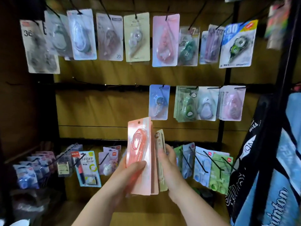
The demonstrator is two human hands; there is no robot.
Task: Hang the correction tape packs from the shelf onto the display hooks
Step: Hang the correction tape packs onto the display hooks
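You are holding a fanned stack of correction tape packs (146, 160) upright in front of the display, level with the gap between the middle and lower rows of hooks. The front pack is a salmon-pink card with a clear blister over a pink dispenser (138, 144). More pink cards are standing behind it, and a beige card printed with a round "30" mark (160, 144) is showing at the stack's right edge.

Your left hand (130, 172) is gripping the stack from the left, with its thumb pressing on the lower front of the salmon-pink pack. Your right hand (170, 159) is curling its fingers round the right edge, on the beige card. No pack from the stack is hanging on a hook yet.

Just up and right of the stack, a pale blue carded pack (159, 101) is hanging on the middle black rail (97, 87), followed rightward by a green pack (187, 104), a whitish pack (206, 103) and a pink pack (232, 102).

A full top row of carded packs (136, 36) is hanging above. Below, further packs are sitting on slanting black wire display hooks (199, 160).

A yellow-brown back panel (101, 108) is lying behind everything, and blue and black fabric with white lettering (276, 185) is filling the right edge.
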